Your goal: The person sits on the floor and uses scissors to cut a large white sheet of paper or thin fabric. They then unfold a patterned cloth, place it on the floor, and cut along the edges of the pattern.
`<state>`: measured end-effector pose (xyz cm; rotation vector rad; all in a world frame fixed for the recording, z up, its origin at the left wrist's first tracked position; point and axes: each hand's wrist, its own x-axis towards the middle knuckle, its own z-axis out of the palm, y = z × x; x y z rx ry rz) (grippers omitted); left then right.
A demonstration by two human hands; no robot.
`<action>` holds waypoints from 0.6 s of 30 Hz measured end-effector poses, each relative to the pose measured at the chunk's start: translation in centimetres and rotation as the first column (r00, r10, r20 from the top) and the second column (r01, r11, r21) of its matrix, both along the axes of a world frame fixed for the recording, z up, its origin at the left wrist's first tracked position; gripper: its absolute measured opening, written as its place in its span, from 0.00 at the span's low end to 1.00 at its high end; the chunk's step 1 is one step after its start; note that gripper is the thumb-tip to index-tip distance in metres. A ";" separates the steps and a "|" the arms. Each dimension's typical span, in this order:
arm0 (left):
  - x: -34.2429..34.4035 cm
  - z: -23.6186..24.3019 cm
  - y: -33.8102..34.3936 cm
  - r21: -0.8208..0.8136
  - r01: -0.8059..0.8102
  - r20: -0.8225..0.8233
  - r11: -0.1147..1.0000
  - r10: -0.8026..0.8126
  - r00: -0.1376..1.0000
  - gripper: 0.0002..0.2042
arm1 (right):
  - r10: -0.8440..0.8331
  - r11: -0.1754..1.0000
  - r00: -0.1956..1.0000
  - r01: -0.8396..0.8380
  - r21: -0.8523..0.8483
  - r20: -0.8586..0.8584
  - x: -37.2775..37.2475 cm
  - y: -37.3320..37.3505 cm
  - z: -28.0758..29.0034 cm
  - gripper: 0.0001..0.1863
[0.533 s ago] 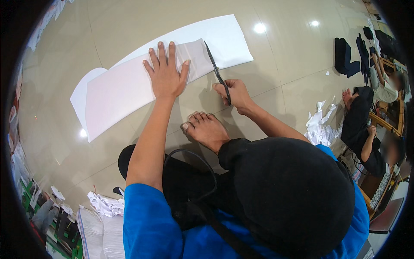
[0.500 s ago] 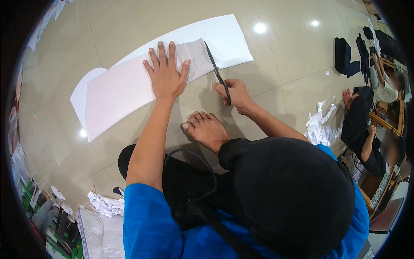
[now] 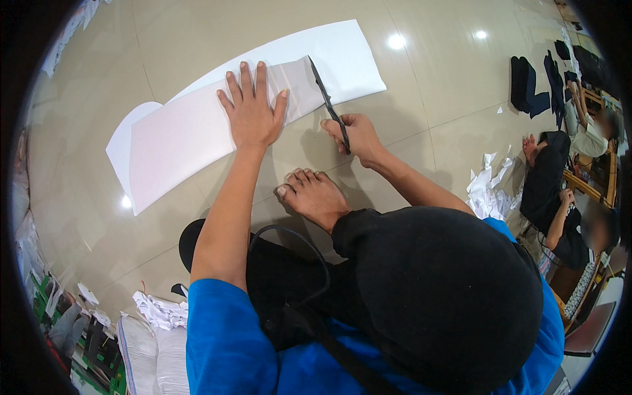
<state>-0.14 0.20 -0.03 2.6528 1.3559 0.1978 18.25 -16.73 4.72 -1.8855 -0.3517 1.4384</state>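
A pale pinkish sheet [image 3: 178, 145] lies over a larger white sheet [image 3: 342, 49] on the tiled floor. Flat on the pinkish sheet rests my left hand [image 3: 253, 118], its fingers spread. My right hand [image 3: 359, 137] is wrapped round the handles of black scissors [image 3: 324, 95]. The blades point away from me along the right end of the pinkish sheet, above the white one. Whether the lower blade is under the sheet I cannot tell.
My bare foot [image 3: 315, 197] is just below the sheets. White scraps [image 3: 488, 191] are heaped at the right, and more scraps [image 3: 158, 309] by white sacks [image 3: 148, 349] at lower left. Folded dark cloth [image 3: 525, 89] lies far right, near two people seated on the floor.
The scissors and my right hand have shifted very slightly up and left. My left hand stays pressed on the sheet. At the far right, a person's arm has moved a little.
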 end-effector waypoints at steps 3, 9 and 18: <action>0.0 -0.1 0.0 0.001 -0.001 -0.008 1.000 0.001 1.000 0.41 | 0.006 1.000 1.000 -0.006 0.027 0.007 0.2 0.3 -0.2 0.22; 0.0 0.1 -0.1 0.003 0.000 -0.010 1.000 0.000 1.000 0.41 | -0.022 0.999 0.999 0.023 0.039 -0.024 0.1 0.4 -1.0 0.21; 0.0 0.2 -0.1 -0.011 -0.005 -0.006 1.000 0.005 1.000 0.41 | 0.015 1.000 0.999 -0.015 -0.005 0.032 0.3 0.9 -0.5 0.21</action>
